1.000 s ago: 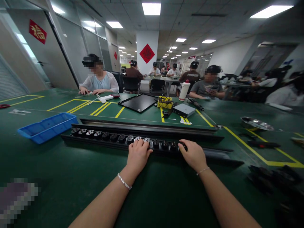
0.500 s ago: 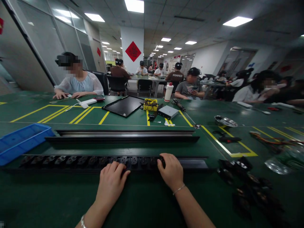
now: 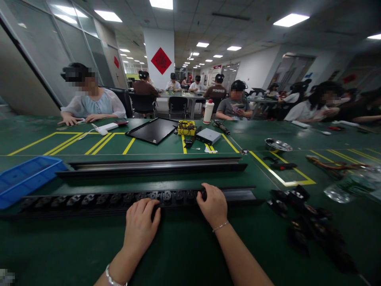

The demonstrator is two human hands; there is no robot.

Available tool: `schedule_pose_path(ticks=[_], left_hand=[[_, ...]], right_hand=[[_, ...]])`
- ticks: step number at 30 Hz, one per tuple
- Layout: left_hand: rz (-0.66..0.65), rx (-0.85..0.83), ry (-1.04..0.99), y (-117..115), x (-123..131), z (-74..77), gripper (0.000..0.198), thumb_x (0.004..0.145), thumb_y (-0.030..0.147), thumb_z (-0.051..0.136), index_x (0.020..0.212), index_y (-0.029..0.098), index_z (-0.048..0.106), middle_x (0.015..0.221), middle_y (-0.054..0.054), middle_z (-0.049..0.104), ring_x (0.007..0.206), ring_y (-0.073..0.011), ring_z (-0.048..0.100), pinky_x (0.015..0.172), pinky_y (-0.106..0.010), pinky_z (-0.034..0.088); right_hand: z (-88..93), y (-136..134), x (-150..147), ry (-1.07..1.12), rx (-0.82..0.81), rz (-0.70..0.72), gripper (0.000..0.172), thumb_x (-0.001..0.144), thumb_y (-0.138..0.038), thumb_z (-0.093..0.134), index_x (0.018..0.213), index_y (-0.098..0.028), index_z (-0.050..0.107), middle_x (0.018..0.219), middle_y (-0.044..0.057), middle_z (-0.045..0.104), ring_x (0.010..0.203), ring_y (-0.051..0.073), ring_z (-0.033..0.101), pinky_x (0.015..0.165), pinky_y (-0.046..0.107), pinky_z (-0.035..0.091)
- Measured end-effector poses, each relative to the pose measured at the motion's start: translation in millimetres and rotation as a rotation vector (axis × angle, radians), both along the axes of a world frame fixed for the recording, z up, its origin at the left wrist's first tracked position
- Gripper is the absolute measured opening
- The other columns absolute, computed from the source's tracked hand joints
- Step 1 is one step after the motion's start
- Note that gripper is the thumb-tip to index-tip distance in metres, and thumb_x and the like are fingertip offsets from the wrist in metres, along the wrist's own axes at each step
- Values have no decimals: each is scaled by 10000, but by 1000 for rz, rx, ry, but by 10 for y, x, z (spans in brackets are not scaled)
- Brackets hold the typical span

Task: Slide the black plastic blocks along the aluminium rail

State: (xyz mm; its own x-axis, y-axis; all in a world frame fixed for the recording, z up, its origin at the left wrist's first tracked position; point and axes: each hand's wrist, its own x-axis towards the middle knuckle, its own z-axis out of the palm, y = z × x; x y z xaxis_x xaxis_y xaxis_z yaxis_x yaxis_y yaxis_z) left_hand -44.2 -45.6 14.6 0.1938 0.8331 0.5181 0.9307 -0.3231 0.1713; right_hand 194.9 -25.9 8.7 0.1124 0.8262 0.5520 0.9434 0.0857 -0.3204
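Note:
A long black channel rail [image 3: 238,195] lies across the green table in front of me, with a row of black socket modules [image 3: 89,199] seated along it. My right hand [image 3: 213,204] pinches a dark socket module [image 3: 203,193] between thumb and fingers at the right end of the row. Bare grey channel floor shows to the right of that hand. My left hand [image 3: 142,222] bends over the rail's near edge by the middle, its fingers curled against the row; the fingertips are partly hidden.
Parallel behind lies another black rail [image 3: 154,167]. A blue bin [image 3: 32,178] stands left; loose black modules [image 3: 312,222] are piled right, near a clear plastic bottle [image 3: 342,190]. Farther back are a metal bowl [image 3: 278,145], a grey box [image 3: 208,136] and a black panel [image 3: 153,130]. Several people sit around.
The whole view has shifted slightly. Both hands stay at nearly the same places along the rail, the right still pinching the module.

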Motion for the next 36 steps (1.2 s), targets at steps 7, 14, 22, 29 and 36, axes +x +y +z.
schedule_pose_path(ticks=[7, 14, 22, 29, 36], left_hand=[[-416, -40, 204, -155, 323, -59, 563, 834, 251, 485, 1374, 209, 331, 1390, -50, 457, 1300, -224, 362, 1054, -434, 338], [-405, -99, 313, -158, 416, -166, 732, 812, 356, 531, 1436, 242, 167, 1479, -23, 324, 1362, -245, 253, 1081, -498, 278], [-376, -58, 307, -179, 420, -143, 667, 821, 329, 511, 1421, 251, 231, 1467, -3, 349, 1334, -257, 295, 1077, -490, 279], [-203, -3, 159, -243, 808, -128, 439, 835, 189, 433, 1271, 186, 484, 1262, -66, 570, 1152, -221, 492, 1020, -408, 361], [-251, 76, 247, -241, 1162, -263, 504, 810, 143, 387, 1308, 81, 434, 1377, -116, 466, 1241, -230, 415, 1058, -385, 303]], right_hand=[[33, -41, -68, 29, -106, -110, 247, 795, -307, 500, 976, -211, 637, 1066, 68, 669, 1100, 242, 528, 1009, 466, 247], [21, -59, -64, 17, -145, -93, 310, 835, -332, 455, 1061, -187, 608, 1146, 93, 638, 1155, 247, 493, 1022, 479, 227], [-156, -322, 68, -128, -53, 78, 528, 871, -321, 410, 1384, -204, 360, 1357, 91, 481, 1272, 221, 376, 1057, 446, 229], [-114, -373, 11, -195, -123, 65, 420, 808, -319, 529, 1225, -349, 559, 1374, 89, 446, 1279, 281, 357, 1034, 489, 259], [-120, -373, -2, -216, -147, 45, 397, 844, -253, 483, 1220, -351, 566, 1384, 85, 443, 1275, 271, 373, 1021, 472, 284]])
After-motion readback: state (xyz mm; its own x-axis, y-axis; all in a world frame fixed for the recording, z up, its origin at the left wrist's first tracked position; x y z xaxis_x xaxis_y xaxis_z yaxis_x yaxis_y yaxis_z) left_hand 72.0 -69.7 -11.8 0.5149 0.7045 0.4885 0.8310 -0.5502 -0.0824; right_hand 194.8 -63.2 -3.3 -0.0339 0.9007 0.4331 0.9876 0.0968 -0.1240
